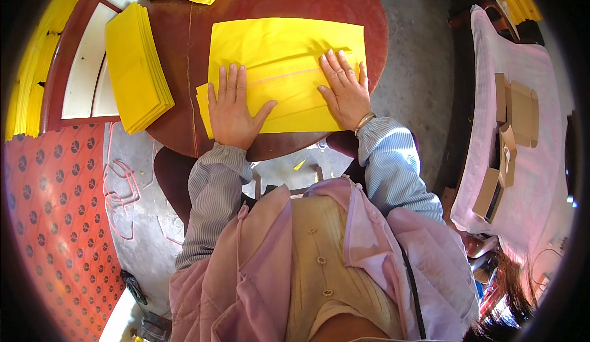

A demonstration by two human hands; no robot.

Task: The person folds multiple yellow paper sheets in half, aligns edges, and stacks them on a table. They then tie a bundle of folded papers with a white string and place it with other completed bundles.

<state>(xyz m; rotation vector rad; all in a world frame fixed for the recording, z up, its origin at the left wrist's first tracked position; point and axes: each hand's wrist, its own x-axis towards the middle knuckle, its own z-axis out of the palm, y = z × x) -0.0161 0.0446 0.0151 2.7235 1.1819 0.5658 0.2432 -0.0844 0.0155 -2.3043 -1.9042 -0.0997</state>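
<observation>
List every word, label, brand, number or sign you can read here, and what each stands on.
No words or numbers can be read.
Glossy red sheet, lower left: repeated round black emblems; any marks beside them are too small to read.
Layered yellow cloth-like sheets under the left hand and right hand: no print shows.
Open brown cardboard boxes, right: no lettering legible.

This looks like a small workshop: yellow sheets (136, 68) sit in piles, brown boxes (524, 111) lie on a pink cloth (531, 200), and the floor (421, 65) is plain gray.
</observation>
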